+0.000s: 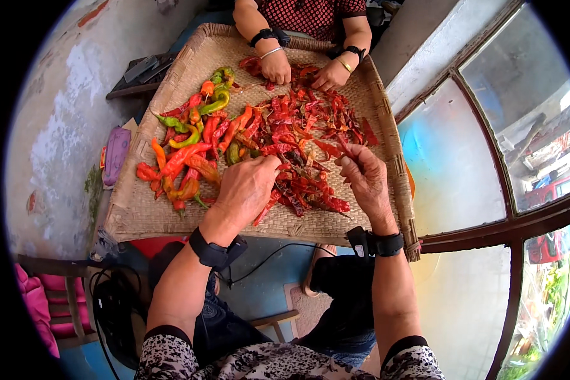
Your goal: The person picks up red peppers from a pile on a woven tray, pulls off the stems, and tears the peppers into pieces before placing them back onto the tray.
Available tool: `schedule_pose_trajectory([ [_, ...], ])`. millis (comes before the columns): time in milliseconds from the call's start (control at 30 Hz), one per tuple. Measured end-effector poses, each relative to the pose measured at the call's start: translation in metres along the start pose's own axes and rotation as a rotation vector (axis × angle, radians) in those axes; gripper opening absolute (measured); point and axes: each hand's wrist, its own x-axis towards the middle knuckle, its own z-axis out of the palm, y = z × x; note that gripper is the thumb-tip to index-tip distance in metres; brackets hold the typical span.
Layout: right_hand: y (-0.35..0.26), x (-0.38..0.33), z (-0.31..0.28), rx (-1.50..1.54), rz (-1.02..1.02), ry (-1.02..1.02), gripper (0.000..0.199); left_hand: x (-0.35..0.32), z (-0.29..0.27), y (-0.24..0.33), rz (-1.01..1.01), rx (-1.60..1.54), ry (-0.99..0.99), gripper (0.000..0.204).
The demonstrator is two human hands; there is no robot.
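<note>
A shallow woven tray (128,212) is spread with dried red chilies (307,183) at the middle and right, and plumper fresh peppers (182,155) in red, orange and green at the left. My left hand (242,190) is closed, back upward, over the boundary of the two heaps; what its fingertips hold is hidden. Thumb and forefinger of my right hand (368,180) pinch a dried red chili (344,145) just above the tray's right part. Each of my wrists has a black strap.
Opposite, another person's left-side hand (277,68) and right-side hand (331,76) reach into the chilies at the far edge. A framed window (453,158) stands close on the right, a worn wall (63,126) on the left. A purple pouch (116,155) lies beside the tray.
</note>
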Motion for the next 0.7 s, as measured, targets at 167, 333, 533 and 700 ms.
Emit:
schedule_pose_trajectory([
  [167,0.018,0.006,-0.043,-0.328,-0.213,0.468,0.016,-0.001,-0.002,0.0,0.011,0.084,-0.004,0.012],
  [333,0.047,0.002,-0.1,-0.598,-0.258,0.808,0.015,-0.003,-0.002,-0.004,0.028,0.115,-0.008,0.011],
  [533,0.058,0.0,-0.094,-1.149,-0.162,0.791,0.02,0.003,-0.005,-0.004,0.011,0.124,-0.011,0.011],
  [700,0.036,0.015,-0.019,-0.745,-0.161,0.057,0.02,0.002,-0.008,-0.01,-0.001,0.149,0.005,0.01],
])
